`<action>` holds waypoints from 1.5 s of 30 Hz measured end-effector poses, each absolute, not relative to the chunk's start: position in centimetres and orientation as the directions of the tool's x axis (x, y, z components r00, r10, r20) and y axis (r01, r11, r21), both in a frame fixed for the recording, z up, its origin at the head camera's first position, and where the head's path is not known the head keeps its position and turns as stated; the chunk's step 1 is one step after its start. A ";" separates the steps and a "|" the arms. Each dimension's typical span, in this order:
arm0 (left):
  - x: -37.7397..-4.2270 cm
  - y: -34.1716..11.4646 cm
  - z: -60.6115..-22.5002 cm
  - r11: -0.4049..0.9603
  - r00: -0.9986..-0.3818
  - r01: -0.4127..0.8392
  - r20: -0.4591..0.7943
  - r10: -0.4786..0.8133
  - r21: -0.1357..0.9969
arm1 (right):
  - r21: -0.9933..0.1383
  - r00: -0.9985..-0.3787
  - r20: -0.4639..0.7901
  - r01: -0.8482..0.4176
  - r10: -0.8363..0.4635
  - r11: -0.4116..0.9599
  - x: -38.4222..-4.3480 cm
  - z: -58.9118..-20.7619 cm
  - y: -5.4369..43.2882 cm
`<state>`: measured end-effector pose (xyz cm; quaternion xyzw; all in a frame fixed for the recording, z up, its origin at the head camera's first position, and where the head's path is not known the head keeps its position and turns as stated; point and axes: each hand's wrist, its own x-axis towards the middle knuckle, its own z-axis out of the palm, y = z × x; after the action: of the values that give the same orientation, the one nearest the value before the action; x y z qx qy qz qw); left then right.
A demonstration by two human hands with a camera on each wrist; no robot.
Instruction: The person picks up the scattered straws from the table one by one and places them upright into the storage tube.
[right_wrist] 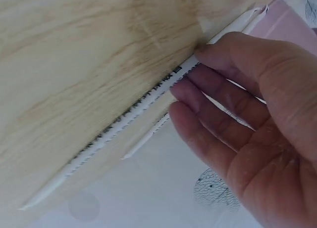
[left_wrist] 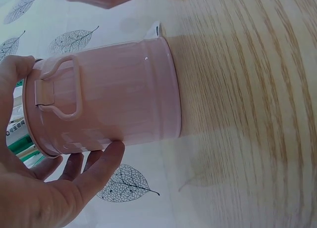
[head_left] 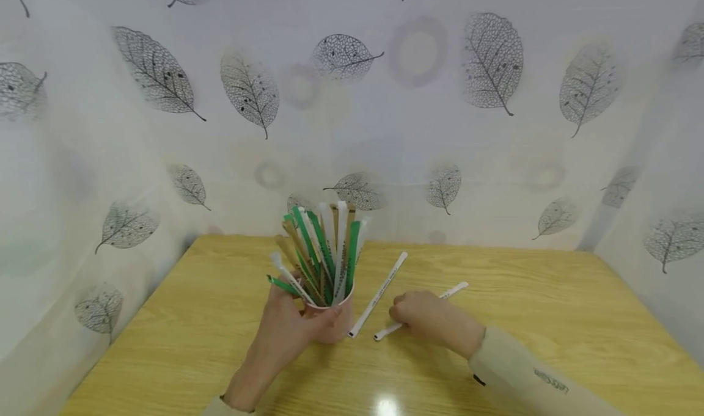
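My left hand grips a pink metal bucket near its rim, the thumb on the near side and the fingers round the other. A small looped handle shows on its wall in the left wrist view. Out of the bucket stands a bunch of green, brown and white wrapped straws. To its right, my right hand pinches a white paper-wrapped straw with dark print, between thumb and fingers at the tabletop. Another white wrapped straw lies between that hand and the bucket.
All of this is on a wood-grain table. Behind it and at the sides hangs a pale curtain printed with dark leaves. Light glares off the table's near edge.
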<state>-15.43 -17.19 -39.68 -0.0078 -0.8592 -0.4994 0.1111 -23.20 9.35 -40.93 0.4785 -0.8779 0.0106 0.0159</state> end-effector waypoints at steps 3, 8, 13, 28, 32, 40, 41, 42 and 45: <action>-15.4 -17.2 -39.7 0.515 -0.973 0.130 0.208 -0.097 0.847 | 0.063 -0.539 0.013 -0.840 -0.842 0.539 -22.5 -40.7 9.4; -15.5 -17.3 -39.8 0.540 -0.972 0.123 0.211 -0.104 0.833 | 0.045 -0.549 0.010 -0.835 -0.836 0.549 -22.1 -41.1 9.6; -15.5 -17.2 -39.9 0.555 -0.971 0.129 0.219 -0.099 0.822 | 0.044 -0.546 0.012 -0.837 -0.838 0.546 -22.2 -41.5 9.8; -15.4 -17.1 -39.8 0.527 -0.978 0.097 0.179 -0.107 0.845 | -0.134 -0.486 0.094 -0.871 -0.869 0.473 -23.2 -40.1 10.8; -15.5 -17.2 -39.8 0.551 -0.974 0.112 0.201 -0.102 0.827 | -0.247 -0.447 0.211 -0.885 -0.869 0.395 -23.6 -38.6 11.1; -15.6 -17.2 -39.8 0.586 -0.968 0.140 0.236 -0.090 0.798 | -0.387 -0.431 0.437 -0.882 -0.789 0.268 -23.9 -35.4 11.2; -15.6 -17.2 -39.9 0.590 -0.968 0.139 0.235 -0.089 0.796 | -0.403 -0.428 0.467 -0.882 -0.774 0.244 -23.8 -35.1 11.2; -15.6 -17.2 -39.9 0.592 -0.969 0.137 0.233 -0.088 0.794 | -0.424 -0.431 0.494 -0.878 -0.755 0.223 -23.7 -34.8 11.1; -15.4 -17.2 -39.9 0.589 -0.971 0.131 0.224 -0.088 0.797 | -0.511 -0.469 0.565 -0.845 -0.679 0.158 -23.0 -34.0 10.8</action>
<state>-15.43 -17.23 -39.87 -0.0122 -0.8832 -0.4531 0.1205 -23.04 10.82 -33.98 0.5052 -0.7542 0.4070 0.1018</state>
